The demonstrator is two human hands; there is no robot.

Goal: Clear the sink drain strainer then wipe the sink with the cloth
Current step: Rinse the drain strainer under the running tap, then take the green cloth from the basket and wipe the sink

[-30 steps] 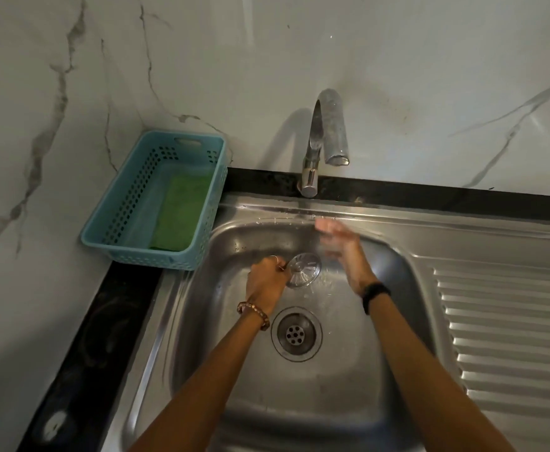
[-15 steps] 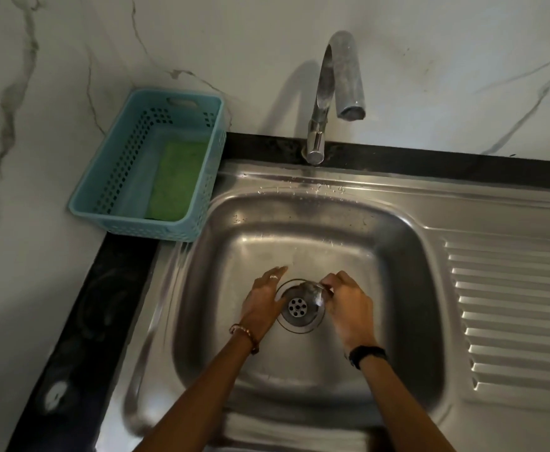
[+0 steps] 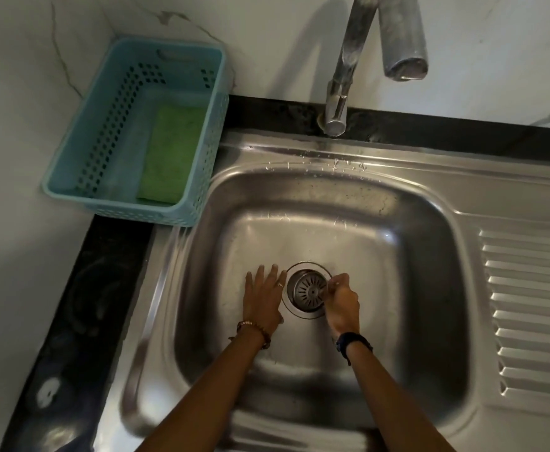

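My right hand (image 3: 340,300) pinches the strainer (image 3: 307,290) at its rim, seating it in the sink (image 3: 430,256) drain; my left hand (image 3: 262,296) lies spread flat beside it. Next I judge: fetch the green cloth (image 3: 172,154) from the basket (image 3: 71,151) at the bench's back-left corner.

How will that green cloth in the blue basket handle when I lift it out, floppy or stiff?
The green cloth lies flat in the blue basket, so it probably drapes limp and weighs little. Its rough-looking surface should grip fine. Whether it is damp, and therefore heavier, I cannot tell.
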